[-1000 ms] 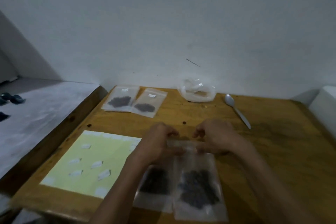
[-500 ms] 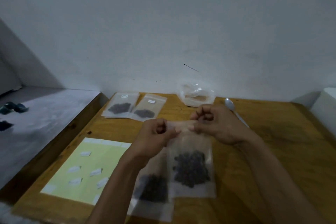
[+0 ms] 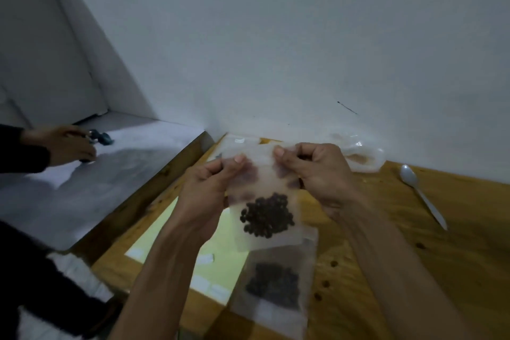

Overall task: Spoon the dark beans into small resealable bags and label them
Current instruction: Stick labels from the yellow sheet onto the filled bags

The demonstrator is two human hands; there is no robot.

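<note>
Head view: the left hand (image 3: 212, 188) and the right hand (image 3: 317, 174) both pinch the top strip of one small resealable bag (image 3: 265, 179), thumbs on the near face, fingers curled behind. The bag hangs between the hands, above the table (image 3: 414, 270), its long axis running down from the pinched strip toward the person. The dark beans (image 3: 266, 215) sit in a clump low in the bag, below both hands and slightly nearer the right wrist. The strip spans the gap between the two thumbs, so, as I judge it, the seal closes by sliding a pinch sideways along that line; neither hand is clearly nearer. Below the hands a second filled bag (image 3: 278, 284) lies flat on the table, its top edge under the hanging bag's bottom. The spoon (image 3: 422, 196) lies well right of the right hand, and the yellow label sheet (image 3: 220, 251) lies below the left forearm.

Compared with half a second ago, the bag is held higher and closer to the camera, and the hands have spread farther apart along the strip. Another person's hand (image 3: 69, 146) now shows far to the left.
</note>
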